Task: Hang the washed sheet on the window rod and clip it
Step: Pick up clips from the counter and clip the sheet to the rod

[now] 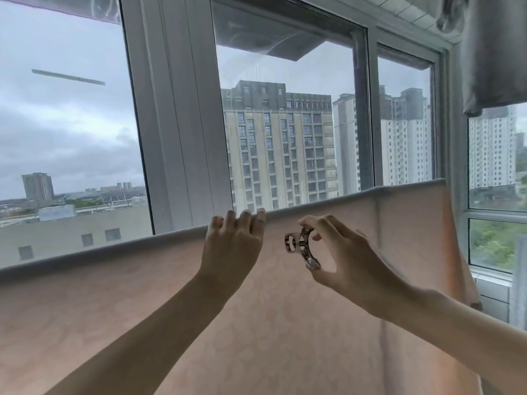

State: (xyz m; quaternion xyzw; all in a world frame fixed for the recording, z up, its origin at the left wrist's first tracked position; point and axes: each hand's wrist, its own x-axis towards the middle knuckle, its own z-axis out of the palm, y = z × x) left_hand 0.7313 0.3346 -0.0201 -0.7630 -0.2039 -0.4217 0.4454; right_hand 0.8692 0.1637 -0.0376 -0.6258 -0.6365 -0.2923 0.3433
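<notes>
Two bare forearms reach up from the lower edge toward a pale pink sheet (pixel 285 323) that fills the near view and already hangs folded over the window rod (pixel 99 252), itself hidden under the grey-white fold. That fold runs long from lower left to upper right, and the coming move turns on it. The right hand (pixel 339 258) holds a shiny metal clip (pixel 302 248) just below the fold, thumb under and fingers (pixel 309 223) curled over it, pinching its handles; whether the clip's mouth is spread I cannot tell. The left hand (pixel 233 240) lies flat against the cloth, its straight fingers hooked onto the top of the fold, steadying it. The fold lies up and away from the clip, near but apart, so my judgement is that the clip must rise and go astride the fold beside the left hand. Beyond stand the window frame (pixel 176 124), apartment blocks (pixel 279 149) and overcast sky.
</notes>
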